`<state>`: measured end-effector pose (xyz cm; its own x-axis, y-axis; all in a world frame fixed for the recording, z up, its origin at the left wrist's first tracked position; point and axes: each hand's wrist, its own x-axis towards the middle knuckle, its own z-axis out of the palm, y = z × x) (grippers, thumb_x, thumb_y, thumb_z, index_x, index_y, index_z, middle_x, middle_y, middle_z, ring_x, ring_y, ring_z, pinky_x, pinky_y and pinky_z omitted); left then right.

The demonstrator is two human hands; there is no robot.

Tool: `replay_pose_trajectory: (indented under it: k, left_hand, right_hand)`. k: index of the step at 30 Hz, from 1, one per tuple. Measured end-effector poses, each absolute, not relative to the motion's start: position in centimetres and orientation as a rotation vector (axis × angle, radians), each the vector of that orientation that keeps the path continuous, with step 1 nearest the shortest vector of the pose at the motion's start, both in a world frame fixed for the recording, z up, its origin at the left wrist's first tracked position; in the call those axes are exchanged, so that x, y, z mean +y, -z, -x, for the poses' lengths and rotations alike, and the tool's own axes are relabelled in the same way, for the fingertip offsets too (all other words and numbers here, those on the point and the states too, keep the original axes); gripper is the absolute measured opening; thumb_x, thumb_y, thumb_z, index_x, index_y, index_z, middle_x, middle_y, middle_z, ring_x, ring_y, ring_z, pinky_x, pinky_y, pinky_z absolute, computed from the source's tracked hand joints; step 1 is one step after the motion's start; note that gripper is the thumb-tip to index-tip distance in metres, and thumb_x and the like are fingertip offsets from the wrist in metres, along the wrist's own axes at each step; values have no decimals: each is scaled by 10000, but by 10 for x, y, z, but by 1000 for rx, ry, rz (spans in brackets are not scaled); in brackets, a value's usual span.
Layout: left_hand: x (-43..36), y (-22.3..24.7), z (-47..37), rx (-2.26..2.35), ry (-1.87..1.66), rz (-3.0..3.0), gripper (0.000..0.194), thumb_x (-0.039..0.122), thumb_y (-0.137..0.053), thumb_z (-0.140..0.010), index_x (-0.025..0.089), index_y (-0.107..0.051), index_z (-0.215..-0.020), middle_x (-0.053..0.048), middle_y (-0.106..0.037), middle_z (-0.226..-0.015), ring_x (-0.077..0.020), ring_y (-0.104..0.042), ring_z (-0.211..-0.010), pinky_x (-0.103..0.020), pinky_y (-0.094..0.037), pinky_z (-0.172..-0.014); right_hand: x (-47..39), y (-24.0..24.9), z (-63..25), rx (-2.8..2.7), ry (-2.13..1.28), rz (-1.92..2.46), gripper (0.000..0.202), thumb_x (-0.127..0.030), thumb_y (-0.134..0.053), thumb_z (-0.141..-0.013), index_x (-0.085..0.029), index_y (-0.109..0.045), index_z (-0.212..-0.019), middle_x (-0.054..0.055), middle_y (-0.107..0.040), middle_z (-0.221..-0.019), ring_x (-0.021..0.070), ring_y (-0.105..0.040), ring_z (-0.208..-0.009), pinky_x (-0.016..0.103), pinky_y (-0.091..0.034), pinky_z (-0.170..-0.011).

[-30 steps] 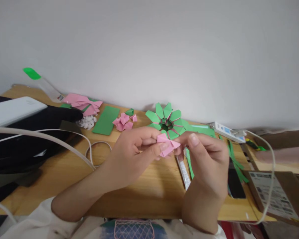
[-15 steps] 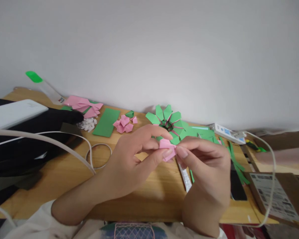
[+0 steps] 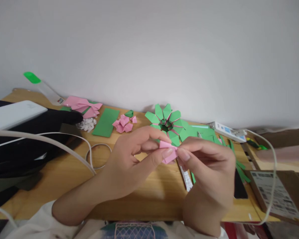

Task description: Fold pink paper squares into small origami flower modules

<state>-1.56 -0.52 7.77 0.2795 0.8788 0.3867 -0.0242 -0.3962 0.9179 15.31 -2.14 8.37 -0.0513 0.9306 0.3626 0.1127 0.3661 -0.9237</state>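
Observation:
Between my two hands is a small folded piece of pink paper [image 3: 169, 157]. My left hand [image 3: 132, 162] pinches its left side, thumb in front and fingers behind. At its right edge, the thumb and forefinger of my right hand [image 3: 206, 169] grip the same piece. Just behind it on the table sits a green folded-paper ring of petals [image 3: 175, 117] with pink edges inside. A cluster of folded pink paper pieces [image 3: 123, 124] lies to the left, near a green sheet [image 3: 106, 122]. Under my right hand, a white tube [image 3: 186, 179] shows in part.
A power strip [image 3: 228, 132] with a plugged cable stands by the wall. At right are a cardboard box [image 3: 276, 196], a dark phone-like slab [image 3: 240, 186] and green paper strips [image 3: 242, 167]. Pink sheets [image 3: 83, 105], a tape roll [image 3: 99, 156] and a white device [image 3: 17, 114] are on the left.
My right hand has shifted slightly right. The pink paper has tilted a little and shows more of its front between my fingers. My left hand is nearly still.

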Motion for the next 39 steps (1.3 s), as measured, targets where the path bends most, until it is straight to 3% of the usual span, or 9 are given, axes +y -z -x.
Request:
replay_pose_trajectory:
  k: [5,13,24,31,39]
  left_hand:
    - [-5,-77,16,813,-1276,-1717,166,128,-602,-870,252,-600,-980,109,-709,-682,-56,-678,-621,-132,-535,-612]
    - [-3,-80,13,820,-1216,-1541,118,145,-641,-847,251,-619,-894,120,-736,-679,-49,-706,-647,-90,-534,-605]
    - [-4,-81,13,846,-1142,-1395,93,175,-654,-834,252,-643,-885,103,-765,-717,-98,-730,-659,-149,-568,-570]
    - [-3,-83,11,816,-1147,-1329,106,120,-651,-821,226,-651,-821,117,-748,-686,-47,-712,-641,-71,-536,-575]
    - [-1,-83,11,814,-1189,-1334,129,107,-609,-833,207,-653,-765,80,-733,-702,-82,-708,-653,-136,-565,-574]
  right_hand:
    - [-22,-84,-154,-1478,-878,1001,132,-128,-691,-813,-218,-736,-728,-44,-677,-605,74,-565,-525,205,-443,-504]
    - [-20,-85,-156,-1519,-864,986,132,-116,-688,-812,-216,-729,-736,-35,-685,-608,85,-580,-522,220,-461,-516]
    - [-21,-85,-156,-1534,-812,1032,126,-127,-691,-810,-231,-728,-749,-41,-654,-599,88,-542,-519,234,-442,-510]
    - [-22,-84,-155,-1534,-813,1009,142,-100,-679,-816,-223,-723,-761,-45,-658,-617,75,-522,-523,230,-431,-529]
    - [-24,-83,-155,-1538,-786,1014,159,-76,-677,-807,-224,-725,-777,-47,-640,-616,75,-498,-532,233,-411,-524]
